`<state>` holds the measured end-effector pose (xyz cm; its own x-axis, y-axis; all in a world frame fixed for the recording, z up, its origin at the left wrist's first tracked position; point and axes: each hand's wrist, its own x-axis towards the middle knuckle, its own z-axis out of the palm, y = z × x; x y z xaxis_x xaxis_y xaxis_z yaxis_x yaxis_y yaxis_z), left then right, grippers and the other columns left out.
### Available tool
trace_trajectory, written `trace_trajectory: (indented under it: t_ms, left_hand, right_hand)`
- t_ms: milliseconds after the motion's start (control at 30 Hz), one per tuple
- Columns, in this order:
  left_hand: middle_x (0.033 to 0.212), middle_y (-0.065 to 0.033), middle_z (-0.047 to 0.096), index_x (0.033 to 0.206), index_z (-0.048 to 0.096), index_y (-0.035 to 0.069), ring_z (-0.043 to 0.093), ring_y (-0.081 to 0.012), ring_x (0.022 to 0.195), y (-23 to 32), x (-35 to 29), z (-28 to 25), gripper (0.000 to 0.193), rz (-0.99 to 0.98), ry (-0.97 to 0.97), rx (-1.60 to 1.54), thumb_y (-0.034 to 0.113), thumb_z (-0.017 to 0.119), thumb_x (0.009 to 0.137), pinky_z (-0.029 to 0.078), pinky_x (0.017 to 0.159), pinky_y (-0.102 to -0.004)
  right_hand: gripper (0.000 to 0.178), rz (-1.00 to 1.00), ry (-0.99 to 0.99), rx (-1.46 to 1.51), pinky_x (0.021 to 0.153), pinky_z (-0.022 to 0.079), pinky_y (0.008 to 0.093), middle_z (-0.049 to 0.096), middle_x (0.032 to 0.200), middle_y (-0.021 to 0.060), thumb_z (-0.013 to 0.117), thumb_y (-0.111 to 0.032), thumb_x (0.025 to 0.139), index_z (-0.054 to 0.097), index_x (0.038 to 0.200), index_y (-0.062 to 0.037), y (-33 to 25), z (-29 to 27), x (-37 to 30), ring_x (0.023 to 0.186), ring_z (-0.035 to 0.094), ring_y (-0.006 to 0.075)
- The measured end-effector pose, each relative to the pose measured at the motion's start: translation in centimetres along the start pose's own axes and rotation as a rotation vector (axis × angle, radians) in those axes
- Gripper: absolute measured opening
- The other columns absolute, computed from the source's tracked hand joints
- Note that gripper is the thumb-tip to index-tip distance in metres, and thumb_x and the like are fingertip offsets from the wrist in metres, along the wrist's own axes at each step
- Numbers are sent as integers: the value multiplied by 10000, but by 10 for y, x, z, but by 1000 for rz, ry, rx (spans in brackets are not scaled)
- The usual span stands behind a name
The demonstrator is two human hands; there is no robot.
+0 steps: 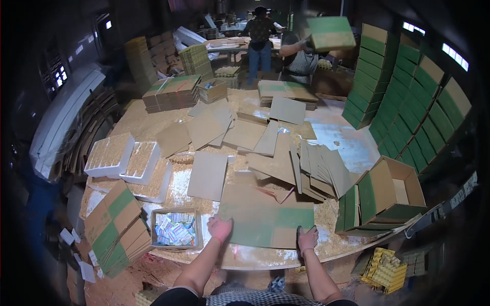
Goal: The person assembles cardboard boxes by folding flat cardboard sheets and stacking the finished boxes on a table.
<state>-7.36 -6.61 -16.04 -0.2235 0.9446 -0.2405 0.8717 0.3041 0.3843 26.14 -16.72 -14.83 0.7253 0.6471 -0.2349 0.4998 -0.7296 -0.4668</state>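
A flattened cardboard box [263, 219], brown with green patches, lies in front of me at the table's near edge. My left hand [220, 228] has its fingers closed on the left side of this box. At its right side, my right hand [308, 238] grips the edge. Just left of my left hand stands a small open carton [199, 244] full of colourful printed packets [174, 228]. Loose grey cardboard sheets [207, 176] lie beyond the flattened box.
White foam trays [109, 154] filled with sawdust-like material sit at the left, above stacked flat boxes [115, 224]. An open box [398, 191] stands at the right. Green-and-brown boxes [367, 76] are piled behind it. Across the table, a person lifts a box [331, 33]; another person [260, 38] stands farther back.
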Motion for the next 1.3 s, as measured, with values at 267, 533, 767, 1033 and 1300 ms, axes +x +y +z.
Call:
trace_trajectory:
  t_ms: [267,533,767,1033,1300]
  left_hand:
    - [1158,-257,520,1139,455,-43,461,-407,1148,-19,-62,-119,523,149,92,-769,140,709,720,358,1037,-458]
    - [1324,-220,475,1341,476,48,408,-403,1282,123,-72,-190,604,1242,272,247,242,656,798,292,1098,-494]
    - [1365,-218,435,1423,404,117,400,-392,1291,140,-89,-165,734,1221,345,316,240,675,752,254,1109,-541]
    - [879,-65,533,920,570,126,539,-248,916,126,-145,-188,163,1792,222,48,135,556,758,452,814,-358]
    - [940,-93,568,883,582,95,546,-269,1000,23,-61,-256,105,1681,-184,218,89,491,830,436,931,-361]
  right_hand:
    - [743,-337,61,676,897,507,362,591,1218,212,775,-92,699,429,1341,50,30,-85,-62,1056,619,286]
    - [421,-435,-233,-4,871,507,370,679,1045,227,705,-191,786,630,1152,2,20,-94,28,975,662,312]
    - [483,-1216,186,-42,1006,416,468,580,1208,211,617,-300,869,537,1268,-40,-115,-187,-62,1131,548,380]
    - [810,-1319,107,-343,1034,398,452,482,1358,241,638,-507,841,373,1412,2,-202,-187,-43,1218,498,388]
    - [410,-1281,745,-803,880,463,412,564,1252,147,533,-168,876,515,1275,-81,-228,-153,-17,1152,565,289]
